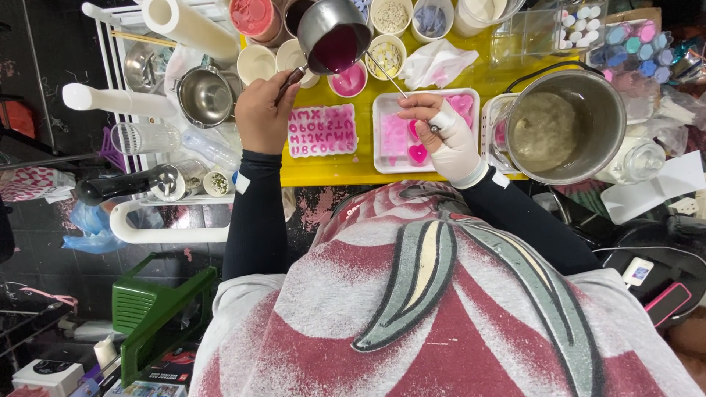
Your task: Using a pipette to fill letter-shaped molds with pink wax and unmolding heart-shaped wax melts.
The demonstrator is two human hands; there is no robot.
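My left hand point(263, 112) grips the handle of a small steel saucepan point(334, 35) holding dark pink liquid, tilted above a small cup of pink liquid point(348, 79). My right hand point(446, 132), wrapped in white bandage, holds a thin metal stirring rod point(385, 73) that points up toward the saucepan. This hand rests over a white mould tray point(382, 151) with pink heart shapes point(418, 153). A pink letter mould point(322, 130) lies on the yellow table point(331, 170) between my hands.
A large steel pot point(562, 125) of pale mixture stands at the right. Several cups with powders and beads line the table's back edge. A steel bowl point(204, 95), glass jars and white rolls sit on a rack at the left. A crumpled tissue point(435, 62) lies nearby.
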